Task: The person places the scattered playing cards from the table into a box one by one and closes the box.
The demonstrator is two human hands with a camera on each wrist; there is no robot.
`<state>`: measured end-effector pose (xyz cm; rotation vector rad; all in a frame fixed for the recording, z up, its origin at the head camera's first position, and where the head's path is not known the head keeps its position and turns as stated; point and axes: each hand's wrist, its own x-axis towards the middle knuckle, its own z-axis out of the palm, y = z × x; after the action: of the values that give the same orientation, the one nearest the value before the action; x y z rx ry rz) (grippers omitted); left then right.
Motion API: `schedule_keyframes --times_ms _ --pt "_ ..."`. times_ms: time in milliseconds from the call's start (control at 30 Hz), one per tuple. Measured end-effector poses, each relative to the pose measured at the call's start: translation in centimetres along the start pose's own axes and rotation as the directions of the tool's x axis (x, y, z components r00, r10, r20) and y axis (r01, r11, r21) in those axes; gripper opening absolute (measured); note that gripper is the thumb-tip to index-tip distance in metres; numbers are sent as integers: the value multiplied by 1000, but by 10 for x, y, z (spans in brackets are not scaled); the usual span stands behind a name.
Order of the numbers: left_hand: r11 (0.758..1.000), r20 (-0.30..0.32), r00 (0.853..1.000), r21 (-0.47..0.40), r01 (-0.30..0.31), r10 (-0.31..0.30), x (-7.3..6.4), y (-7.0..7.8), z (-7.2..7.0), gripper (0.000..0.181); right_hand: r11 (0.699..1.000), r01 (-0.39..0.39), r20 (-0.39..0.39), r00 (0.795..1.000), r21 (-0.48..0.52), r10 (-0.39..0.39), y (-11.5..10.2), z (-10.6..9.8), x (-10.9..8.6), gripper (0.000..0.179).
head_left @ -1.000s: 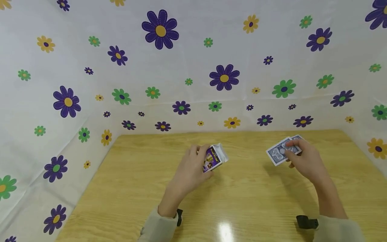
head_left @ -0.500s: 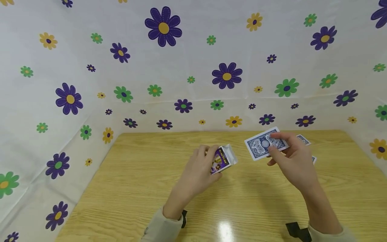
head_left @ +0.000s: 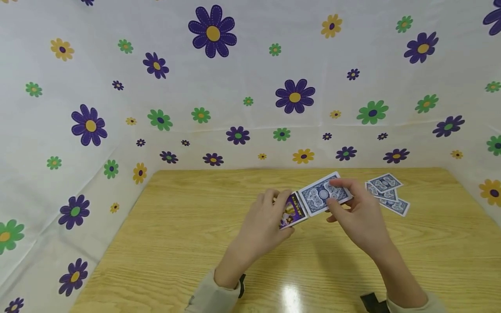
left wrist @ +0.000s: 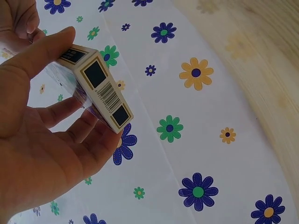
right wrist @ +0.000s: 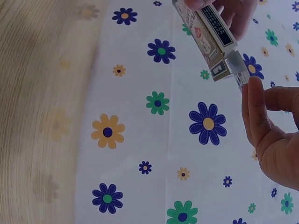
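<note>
In the head view my left hand (head_left: 260,228) grips a purple playing card box (head_left: 293,211), tilted above the table, its fingers over the far side and its thumb on the near side. The left wrist view shows the barcoded end of the card box (left wrist: 105,91). My right hand (head_left: 362,221) pinches a blue-backed playing card (head_left: 318,193) between thumb and fingers. The card's left edge lies at the box's open end; whether it is inside cannot be told. In the right wrist view, the flap end of the card box (right wrist: 223,65) is close to my right fingertips (right wrist: 256,86).
Three blue-backed cards (head_left: 393,206) lie overlapping, face down, on the wooden table (head_left: 188,226) at the back right. A white cloth with printed flowers (head_left: 242,65) stands behind the table and along its sides.
My right hand has brought the card leftward from the card pile to the box's opening, uncovering the cards on the table. My left hand has shifted slightly right with the box.
</note>
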<state>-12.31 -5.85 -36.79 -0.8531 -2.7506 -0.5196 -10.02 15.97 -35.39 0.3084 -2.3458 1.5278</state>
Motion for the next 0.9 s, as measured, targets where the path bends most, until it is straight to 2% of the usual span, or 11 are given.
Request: schedule_keyframes --times_ms 333,667,900 --pt "999 -7 1000 40 0 0 -1 4 1 84 999 -34 -10 999 -37 33 -3 3 -1 40" --pt "996 -13 1000 82 -17 18 -1 6 3 83 999 -38 -4 999 -36 38 -5 5 -1 40" --pt "997 -16 1000 80 -13 15 -1 6 2 84 999 -23 0 1000 -42 23 -4 6 -1 39"
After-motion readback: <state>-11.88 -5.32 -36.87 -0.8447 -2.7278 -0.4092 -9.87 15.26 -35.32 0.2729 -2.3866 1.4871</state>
